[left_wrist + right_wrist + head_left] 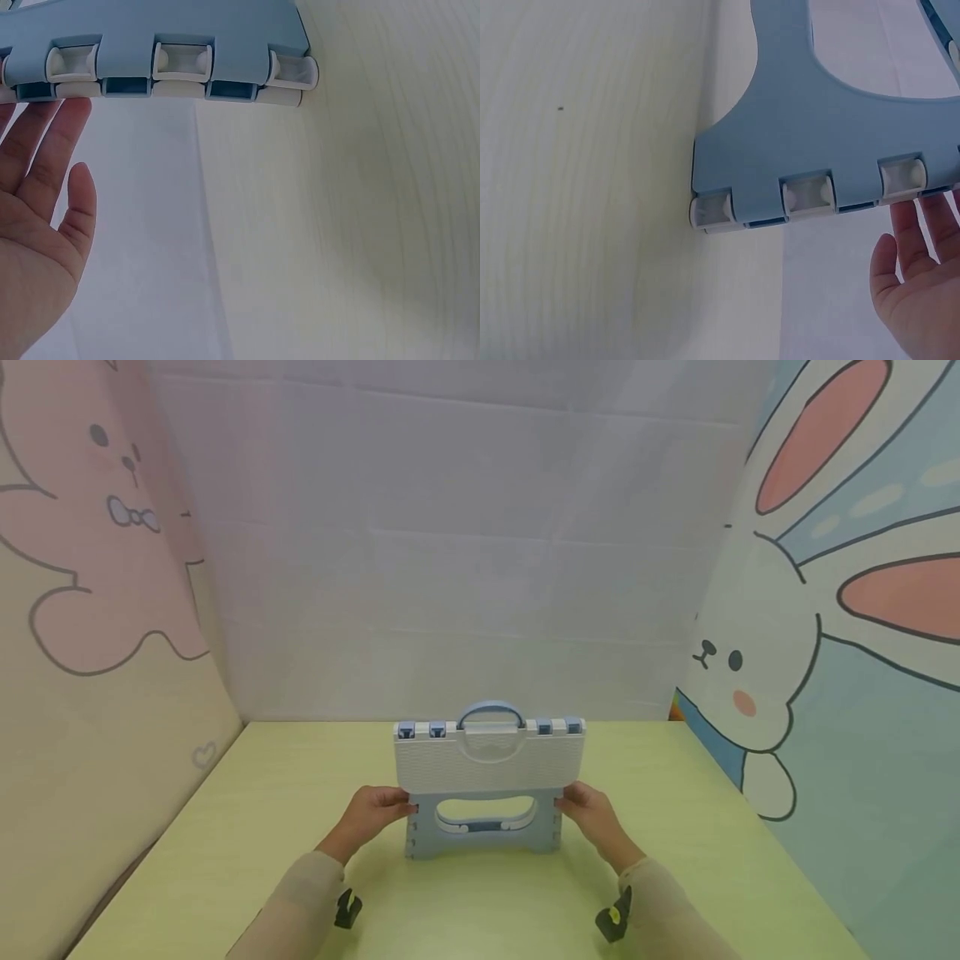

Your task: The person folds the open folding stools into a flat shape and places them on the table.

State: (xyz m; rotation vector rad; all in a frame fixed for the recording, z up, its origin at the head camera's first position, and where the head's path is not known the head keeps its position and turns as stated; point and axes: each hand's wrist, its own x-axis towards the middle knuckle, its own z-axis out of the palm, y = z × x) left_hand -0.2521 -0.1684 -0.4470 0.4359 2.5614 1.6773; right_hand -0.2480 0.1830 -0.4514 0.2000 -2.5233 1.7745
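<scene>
A folding step stool [491,768] stands upright on the table, folded nearly flat, with a white top panel, blue legs and a raised blue carry handle [491,706]. My left hand [375,814] holds its left side edge just below the white panel. On the opposite edge, my right hand [588,814] grips at about the same height. Fingertips of the left hand [37,172] touch the hinged blue-and-white edge in the left wrist view, its little finger apart. The right wrist view shows the right hand [922,277] likewise against the hinges; both thumbs are hidden in the wrist views.
A pale wood-grain table [300,768] lies under the stool. White sheeting [480,543] hangs behind it. Panels with cartoon figures, including a rabbit [757,652], flank both sides. Dark straps hang by both sleeves [300,893].
</scene>
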